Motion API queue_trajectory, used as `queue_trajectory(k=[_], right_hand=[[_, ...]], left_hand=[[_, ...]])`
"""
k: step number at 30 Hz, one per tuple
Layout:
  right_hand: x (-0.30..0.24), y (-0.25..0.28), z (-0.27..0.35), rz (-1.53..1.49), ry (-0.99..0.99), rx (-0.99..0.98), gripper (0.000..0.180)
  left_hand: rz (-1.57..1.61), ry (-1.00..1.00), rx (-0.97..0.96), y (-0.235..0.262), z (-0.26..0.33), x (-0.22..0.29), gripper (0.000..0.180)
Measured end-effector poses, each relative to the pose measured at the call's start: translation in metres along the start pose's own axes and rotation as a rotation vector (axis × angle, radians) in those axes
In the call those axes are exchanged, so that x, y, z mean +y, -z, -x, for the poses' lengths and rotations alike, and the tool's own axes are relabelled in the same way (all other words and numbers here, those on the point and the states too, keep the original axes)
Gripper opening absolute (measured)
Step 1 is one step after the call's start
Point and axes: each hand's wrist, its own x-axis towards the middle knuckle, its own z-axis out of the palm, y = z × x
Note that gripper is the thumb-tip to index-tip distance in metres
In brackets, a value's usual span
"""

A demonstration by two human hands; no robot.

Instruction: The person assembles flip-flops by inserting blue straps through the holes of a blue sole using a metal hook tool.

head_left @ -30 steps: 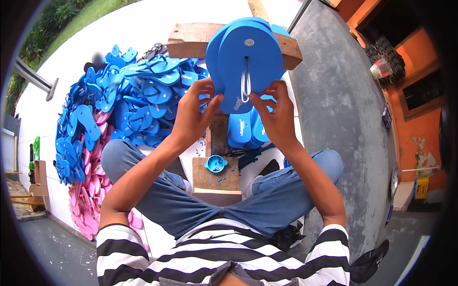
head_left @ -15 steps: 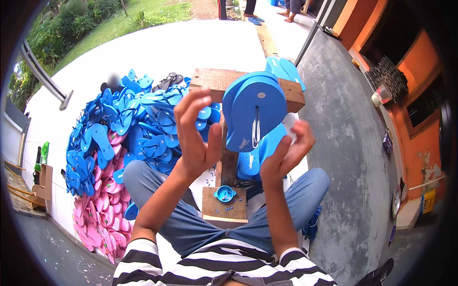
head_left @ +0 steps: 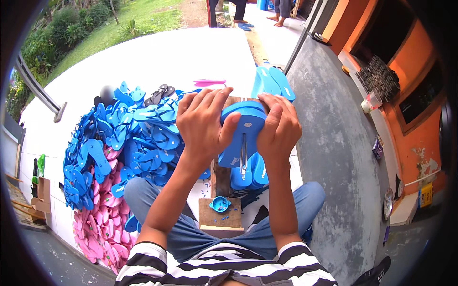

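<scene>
In front of me a stacked pair of blue flip-flop soles (head_left: 241, 136) stands tilted against a wooden stand, heel end up. A thin looped metal wire (head_left: 244, 152) runs down the front sole's face. My left hand (head_left: 205, 124) closes on the upper left edge, its thumb against the sole. On the opposite edge, my right hand (head_left: 280, 126) grips with its thumb toward me and its fingers over the top. Both palms hide part of the edges. More blue flip-flops (head_left: 260, 171) lie just beyond my right knee, below the held soles.
To the left spreads a large heap of blue flip-flops (head_left: 157, 140), with pink flip-flops (head_left: 102, 229) nearer. A small blue bowl (head_left: 220, 204) sits on the stand's wooden base (head_left: 234, 219) among small blue bits. Another blue pair (head_left: 272, 82) and a pink sole (head_left: 210, 82) lie beyond. People's legs (head_left: 241, 10) show far off.
Both hands, apart from the soles before, have closed in on their two edges. The wire loop still runs down the front sole. My view has shifted slightly, and a pink sole now shows beyond the stand.
</scene>
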Motion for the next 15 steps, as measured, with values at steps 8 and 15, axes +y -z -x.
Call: queue_trajectory(k=[8, 15], right_hand=[[-0.008, -0.004, -0.001, -0.079, -0.041, -0.034, 0.035], [-0.006, -0.004, 0.001, -0.062, -0.054, -0.001, 0.026]], left_hand=[[-0.023, -0.009, 0.007, 0.009, -0.004, -0.003, 0.077], [0.007, -0.024, 0.098, 0.0, -0.001, -0.006, 0.067]])
